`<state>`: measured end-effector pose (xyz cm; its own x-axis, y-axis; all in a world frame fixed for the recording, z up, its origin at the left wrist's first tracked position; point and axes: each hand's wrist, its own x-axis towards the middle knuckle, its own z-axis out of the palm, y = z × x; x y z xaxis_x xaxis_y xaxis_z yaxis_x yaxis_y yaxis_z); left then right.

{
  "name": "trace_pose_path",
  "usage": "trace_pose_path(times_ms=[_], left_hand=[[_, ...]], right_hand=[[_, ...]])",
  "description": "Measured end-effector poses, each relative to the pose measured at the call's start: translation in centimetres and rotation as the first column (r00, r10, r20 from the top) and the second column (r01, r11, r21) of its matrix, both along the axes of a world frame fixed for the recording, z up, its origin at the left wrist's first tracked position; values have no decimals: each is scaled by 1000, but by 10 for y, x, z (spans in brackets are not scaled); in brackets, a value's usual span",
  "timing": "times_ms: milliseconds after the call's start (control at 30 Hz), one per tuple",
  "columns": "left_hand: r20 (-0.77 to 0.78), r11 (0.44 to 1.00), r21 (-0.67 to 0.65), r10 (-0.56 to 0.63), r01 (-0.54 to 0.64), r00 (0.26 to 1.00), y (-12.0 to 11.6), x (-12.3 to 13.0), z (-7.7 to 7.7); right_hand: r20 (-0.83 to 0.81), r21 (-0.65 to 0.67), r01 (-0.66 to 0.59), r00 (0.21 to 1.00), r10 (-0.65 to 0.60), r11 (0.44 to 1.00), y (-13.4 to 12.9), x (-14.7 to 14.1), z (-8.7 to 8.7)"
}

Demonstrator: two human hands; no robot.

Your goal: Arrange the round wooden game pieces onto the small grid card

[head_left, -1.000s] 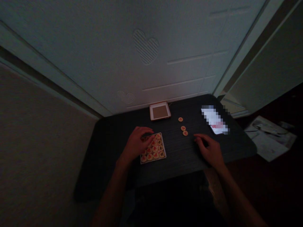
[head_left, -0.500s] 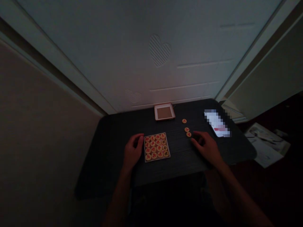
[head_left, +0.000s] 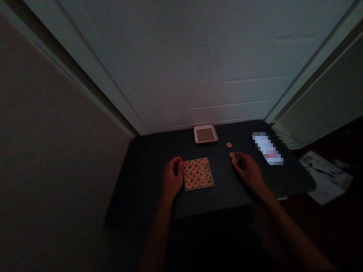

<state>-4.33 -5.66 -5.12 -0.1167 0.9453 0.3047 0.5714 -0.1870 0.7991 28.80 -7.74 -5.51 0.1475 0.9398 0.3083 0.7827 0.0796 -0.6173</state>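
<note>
A square tray [head_left: 213, 181] filled with rows of round xiangqi pieces, most marked red and several dark, lies on the dark table. My left hand [head_left: 173, 175] rests against its left edge, fingers curled but apart, holding nothing. To the right of the tray, my right hand [head_left: 249, 170] has its thumb and index finger around the nearest loose piece [head_left: 235, 161]. Just behind that one lies a second loose piece [head_left: 232, 155], close to my index fingertip. Farther back is a third piece [head_left: 229, 145], on its own.
An open shallow box lid [head_left: 206, 135] sits at the table's back edge by the white panel. A lit phone [head_left: 268, 148] lies at the right of the table [head_left: 147, 170]. Beyond the right edge, a white box [head_left: 326, 177] stands lower down.
My right hand has moved in to the nearest loose piece, its thumb and finger now at its sides. The whole view has shifted, with the table appearing farther right. My left hand stays by the tray.
</note>
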Motion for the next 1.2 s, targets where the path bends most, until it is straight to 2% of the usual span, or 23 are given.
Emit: trace_pose_path(times_ms=[167,367,433,533,633,700,833,1000,1100,1200], left_hand=[[-3,1000,28,-2,2,1000,0,1,-2],[43,999,40,19,-21,999,2,-2,-2],[87,997,52,53,-57,995,0,-2,2],[161,996,37,79,-86,984,-10,8,17],[252,995,-58,-62,79,966,-27,28,36],[344,963,-122,-185,239,921,-36,44,46],[478,901,-169,-280,400,832,-43,68,59],[638,844,-200,-272,497,720,-40,67,67],[705,830,-220,-228,513,671,-38,59,63],[732,829,-234,-195,509,653,-38,52,56]], right_hand=[[-82,-13,-43,996,41,999,-7,-3,2],[-217,17,-135,967,135,991,-28,-23,6],[-227,33,-157,961,160,987,-35,-30,12],[-229,82,-205,948,219,975,-42,-41,25],[-226,134,-272,928,297,953,-45,-53,43],[-212,158,-319,913,347,935,-46,-61,54],[-167,212,-406,881,442,889,-47,-75,69],[-112,209,-453,870,481,867,-45,-88,76],[-114,192,-477,857,503,857,-45,-95,75],[-142,195,-476,852,505,858,-43,-105,72]])
